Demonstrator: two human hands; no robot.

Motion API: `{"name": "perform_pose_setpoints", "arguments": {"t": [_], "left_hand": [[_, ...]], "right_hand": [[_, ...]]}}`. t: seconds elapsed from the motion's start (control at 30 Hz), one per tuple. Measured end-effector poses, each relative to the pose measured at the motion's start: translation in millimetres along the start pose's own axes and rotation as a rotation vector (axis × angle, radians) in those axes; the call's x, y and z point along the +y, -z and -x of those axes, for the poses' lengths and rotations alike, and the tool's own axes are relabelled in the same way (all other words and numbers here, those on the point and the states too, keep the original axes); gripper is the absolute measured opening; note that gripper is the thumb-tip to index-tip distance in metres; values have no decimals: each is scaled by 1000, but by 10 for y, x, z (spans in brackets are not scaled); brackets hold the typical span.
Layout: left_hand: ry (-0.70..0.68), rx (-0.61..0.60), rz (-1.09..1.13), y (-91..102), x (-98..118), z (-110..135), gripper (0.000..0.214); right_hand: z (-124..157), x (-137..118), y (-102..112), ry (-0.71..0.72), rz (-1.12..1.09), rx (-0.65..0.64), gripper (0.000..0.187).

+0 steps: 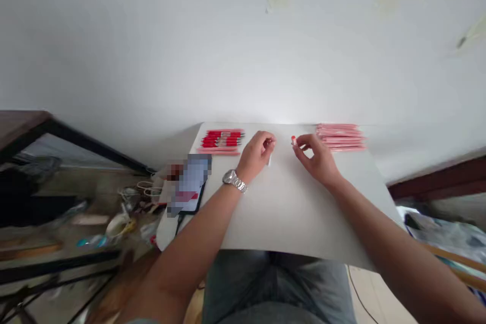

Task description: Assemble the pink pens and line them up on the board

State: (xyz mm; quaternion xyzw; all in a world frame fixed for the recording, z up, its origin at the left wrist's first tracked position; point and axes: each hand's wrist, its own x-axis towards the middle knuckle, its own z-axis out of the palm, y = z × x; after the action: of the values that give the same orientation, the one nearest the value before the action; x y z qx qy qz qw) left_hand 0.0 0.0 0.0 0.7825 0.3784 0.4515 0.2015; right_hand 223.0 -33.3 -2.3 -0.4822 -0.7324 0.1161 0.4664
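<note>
pens [223, 138] are laid left and pink sticks [339, 137] right, seemingly so both are kept within reach. between them, a red-tipped piece [293, 139] is pinched by the right hand [321, 161], its tip left exposed; the left hand [252, 156] is curled narrow, but whether anything is held cannot be told.

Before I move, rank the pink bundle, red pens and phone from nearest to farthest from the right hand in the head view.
1. Pink bundle, right side.
2. Red pens, left of left hand.
3. Phone, farthest left.
</note>
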Motion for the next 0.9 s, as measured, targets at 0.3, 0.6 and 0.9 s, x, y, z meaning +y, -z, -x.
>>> {"name": "perform_pose_setpoints", "arguments": {"t": [0.3, 0.6, 0.9], "left_hand": [[-3, 0, 31, 71, 17, -8, 28], [16, 8, 128, 52, -13, -16, 31], [211, 106, 422, -5, -25, -21, 30]], "right_hand": [[-1, -5, -28, 5, 16, -40, 18], [6, 7, -26, 13, 19, -100, 16], [8, 1, -31, 21, 32, -165, 13]]}}
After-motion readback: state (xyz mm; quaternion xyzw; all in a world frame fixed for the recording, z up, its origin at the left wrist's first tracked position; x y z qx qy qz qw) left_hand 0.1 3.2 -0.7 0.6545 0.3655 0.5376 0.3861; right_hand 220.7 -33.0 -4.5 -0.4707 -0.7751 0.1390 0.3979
